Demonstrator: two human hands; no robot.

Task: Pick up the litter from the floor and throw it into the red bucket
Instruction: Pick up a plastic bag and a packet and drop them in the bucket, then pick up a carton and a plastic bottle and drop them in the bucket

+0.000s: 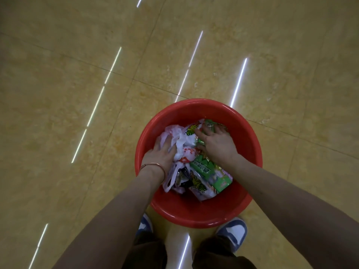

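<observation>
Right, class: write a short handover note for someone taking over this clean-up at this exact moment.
Left hand: inside the red bucket, fingers spread, pressing on the white plastic bag.
Right hand: also in the bucket, fingers spread over the green wrappers.
Done: all the litter in view lies in the bucket, between the person's feet.
Left: lift both hands out, then check the floor beyond this view for more.

Both shoes (234,231) partly behind red bucket (194,217)
</observation>
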